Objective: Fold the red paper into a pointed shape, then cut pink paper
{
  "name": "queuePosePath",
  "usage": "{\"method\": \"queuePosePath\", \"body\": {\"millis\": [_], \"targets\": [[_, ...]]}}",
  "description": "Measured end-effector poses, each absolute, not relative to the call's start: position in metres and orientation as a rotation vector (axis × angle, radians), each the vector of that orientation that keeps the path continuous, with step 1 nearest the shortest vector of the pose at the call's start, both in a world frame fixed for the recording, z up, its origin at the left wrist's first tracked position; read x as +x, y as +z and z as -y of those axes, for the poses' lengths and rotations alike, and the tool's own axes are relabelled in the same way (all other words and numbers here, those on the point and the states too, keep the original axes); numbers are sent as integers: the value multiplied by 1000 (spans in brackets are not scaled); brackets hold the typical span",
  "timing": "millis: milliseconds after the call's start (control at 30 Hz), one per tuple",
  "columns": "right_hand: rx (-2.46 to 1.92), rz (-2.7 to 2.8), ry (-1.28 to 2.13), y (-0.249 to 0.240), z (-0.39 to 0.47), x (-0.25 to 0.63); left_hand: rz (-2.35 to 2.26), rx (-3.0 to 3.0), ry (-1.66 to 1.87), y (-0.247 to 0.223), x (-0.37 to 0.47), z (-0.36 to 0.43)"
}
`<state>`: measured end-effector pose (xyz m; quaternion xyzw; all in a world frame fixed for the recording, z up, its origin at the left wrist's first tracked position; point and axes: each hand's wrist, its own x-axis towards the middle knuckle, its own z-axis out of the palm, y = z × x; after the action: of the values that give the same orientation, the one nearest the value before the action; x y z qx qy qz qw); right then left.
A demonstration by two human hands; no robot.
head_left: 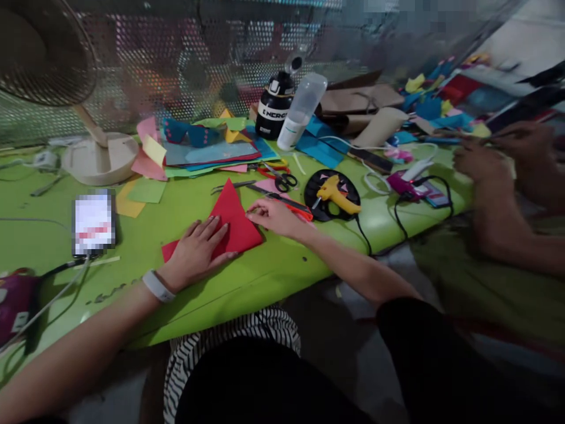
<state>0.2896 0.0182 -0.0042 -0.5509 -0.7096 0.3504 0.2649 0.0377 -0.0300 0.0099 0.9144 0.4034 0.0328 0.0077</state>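
Green and glossy, the tabletop runs beyond the person's lap. Nearest, an apparently folded red paper sheet lies close to the front edge, one point facing away. The left hand rests on it, fingers spread and gripping nothing, seemingly to pin it steady. The right hand bends its fingers at the sheet's right side; whether they pinch the paper, I cannot tell. Past them lie black-handled scissors and a yellow glue gun on a round black dish, probably there to catch drips. Farther back are a stack of coloured paper sheets and a black bottle with a white band.

The left palm covers part of the red sheet, obscuring its folds. Pixelation masks a phone; blur hides what a co-worker's hands hold; the frame crops a cream fan.
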Motion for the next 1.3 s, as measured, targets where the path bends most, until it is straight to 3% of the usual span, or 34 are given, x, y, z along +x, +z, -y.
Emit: {"method": "queuePosePath", "body": {"millis": [1300], "targets": [[-1650, 2149, 644, 4, 6, 286, -1237, 2873, 117, 13, 35, 22]]}}
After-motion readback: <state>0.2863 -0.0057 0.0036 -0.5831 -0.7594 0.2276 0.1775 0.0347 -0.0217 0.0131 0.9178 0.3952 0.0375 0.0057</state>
